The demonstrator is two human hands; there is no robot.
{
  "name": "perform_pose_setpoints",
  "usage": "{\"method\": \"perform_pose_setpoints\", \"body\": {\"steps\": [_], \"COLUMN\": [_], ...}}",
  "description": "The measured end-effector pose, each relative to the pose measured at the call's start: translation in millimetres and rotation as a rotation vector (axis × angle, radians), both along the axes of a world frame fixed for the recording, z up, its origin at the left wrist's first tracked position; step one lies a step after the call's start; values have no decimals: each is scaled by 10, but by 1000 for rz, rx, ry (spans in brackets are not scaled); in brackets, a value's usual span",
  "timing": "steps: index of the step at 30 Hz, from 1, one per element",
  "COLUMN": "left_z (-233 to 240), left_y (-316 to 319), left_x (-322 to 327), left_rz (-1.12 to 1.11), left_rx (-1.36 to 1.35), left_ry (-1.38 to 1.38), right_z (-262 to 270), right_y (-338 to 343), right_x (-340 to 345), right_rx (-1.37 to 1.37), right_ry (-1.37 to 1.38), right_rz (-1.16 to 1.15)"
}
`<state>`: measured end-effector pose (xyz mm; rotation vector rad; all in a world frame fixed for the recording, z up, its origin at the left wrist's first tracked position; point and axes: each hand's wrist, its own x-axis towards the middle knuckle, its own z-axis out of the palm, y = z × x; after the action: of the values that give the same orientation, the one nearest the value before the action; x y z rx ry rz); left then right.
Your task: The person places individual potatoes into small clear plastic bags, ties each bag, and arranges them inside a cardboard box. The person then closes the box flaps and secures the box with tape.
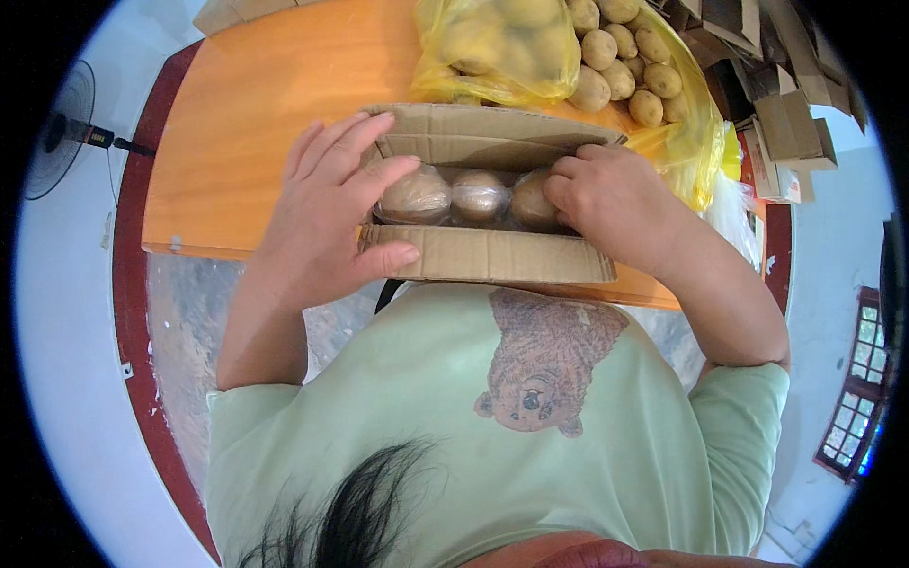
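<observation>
An open cardboard box (490,263) sits at the near edge of the table, its long flaps raised. Inside, film-wrapped potatoes lie in a row: the left potato (415,199), the middle potato (479,197) and the right potato (534,202). My left hand (334,192) spreads around the box's left end, thumb on the front flap and fingers toward the back flap, holding it. My right hand (603,195) reaches into the right end with curled fingers against the right potato. Its fingertips are partly hidden, so whether they grip the potato is unclear.
Behind the box, a yellow plastic bag (497,53) bulges on the orange table (284,92). Loose potatoes (618,78) lie beside it on more yellow plastic. Cardboard cartons (788,124) are piled at the right, near a clear plastic bag (731,220). A fan (67,131) stands left.
</observation>
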<state>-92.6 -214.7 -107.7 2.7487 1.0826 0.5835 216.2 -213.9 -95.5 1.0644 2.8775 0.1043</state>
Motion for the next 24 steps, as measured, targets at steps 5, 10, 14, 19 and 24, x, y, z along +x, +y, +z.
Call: {"method": "perform_pose_setpoints", "body": {"steps": [5, 10, 14, 19, 24], "left_z": [-96, -87, -65, -56, -75], "left_y": [2, -10, -22, -29, -34], "left_x": [-3, 8, 10, 11, 22], "left_rz": [2, 33, 39, 44, 37], "left_rx": [13, 17, 20, 20, -25], "left_ry": [-136, -80, -59, -53, -99], "right_z": [-19, -43, 32, -81, -90], "right_y": [20, 10, 46, 81, 165], "right_x": [23, -22, -103, -355, -555], "right_rx": [-30, -27, -91, -111, -193], "right_ry": [0, -9, -19, 108, 10], "right_rz": [23, 10, -24, -57, -68]}}
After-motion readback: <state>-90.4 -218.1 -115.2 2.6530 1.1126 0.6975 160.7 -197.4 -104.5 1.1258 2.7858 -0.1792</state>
